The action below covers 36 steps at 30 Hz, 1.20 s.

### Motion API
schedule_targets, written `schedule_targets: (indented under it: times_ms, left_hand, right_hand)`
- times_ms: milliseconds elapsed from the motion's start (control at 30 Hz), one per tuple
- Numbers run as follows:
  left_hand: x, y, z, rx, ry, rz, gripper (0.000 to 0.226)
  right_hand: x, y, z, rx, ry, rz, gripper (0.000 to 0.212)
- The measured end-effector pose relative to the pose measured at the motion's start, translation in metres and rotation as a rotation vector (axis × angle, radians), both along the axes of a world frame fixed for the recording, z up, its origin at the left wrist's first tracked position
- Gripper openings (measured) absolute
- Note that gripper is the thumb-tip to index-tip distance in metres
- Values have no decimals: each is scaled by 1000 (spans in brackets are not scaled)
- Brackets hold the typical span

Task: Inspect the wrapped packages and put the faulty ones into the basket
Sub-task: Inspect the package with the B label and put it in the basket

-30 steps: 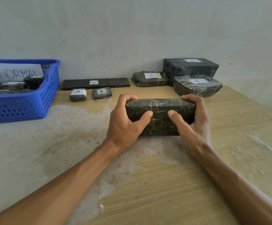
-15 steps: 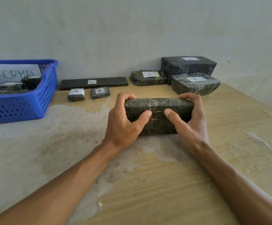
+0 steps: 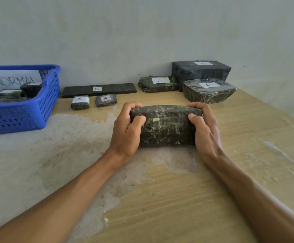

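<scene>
head view: both hands are clamped on one dark wrapped package [image 3: 166, 127] in the middle of the bench [image 3: 195, 199], left hand [image 3: 125, 133] curled round its left end and right hand [image 3: 206, 130] round the right end, thumbs on the near face. its long axis runs left to right, broad face tipped toward the camera with a small yellowish scrap on it. the blue basket [image 3: 37, 109] sits well apart at far left, with more labelled packages along the wall.

Left hand [image 3: 125, 132] and right hand [image 3: 206, 130] gripping opposite ends, fingers [image 3: 132, 105] curled over top, forearms outstretched
</scene>
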State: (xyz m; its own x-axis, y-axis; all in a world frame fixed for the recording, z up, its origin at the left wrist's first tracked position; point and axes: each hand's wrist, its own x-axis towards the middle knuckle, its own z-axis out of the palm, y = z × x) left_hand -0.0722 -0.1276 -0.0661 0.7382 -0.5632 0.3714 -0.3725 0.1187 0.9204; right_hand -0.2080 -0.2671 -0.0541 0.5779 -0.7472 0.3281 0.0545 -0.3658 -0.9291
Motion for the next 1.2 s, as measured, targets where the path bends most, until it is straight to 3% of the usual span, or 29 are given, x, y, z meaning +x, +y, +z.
schedule_targets:
  times_ms: [233, 467, 633, 733, 933, 1200]
  left_hand:
    - [-1, -1, 4, 88, -34, -47, 43]
    - [3, -1, 1, 30, 106, -42, 39]
    - [8, -1, 3, -19, 243, -33, 71]
    - [10, -3, 2, -25, 284, -68, 69]
    - [14, -4, 0, -71, 337, -64, 71]
    - [11, -2, 2, 18, 274, -133, 83]
  right_hand:
    - [-1, -10, -2, 75, -14, 8, 22]
    - [-2, -9, 1, 202, -47, 110, 36]
    - [-2, -12, 0, 261, -54, 70, 37]
    - [-2, -16, -1, 280, -70, 83, 36]
    - [-6, -21, -3, 278, 40, 229, 72]
    - [-7, -20, -4, 315, -19, 230, 74]
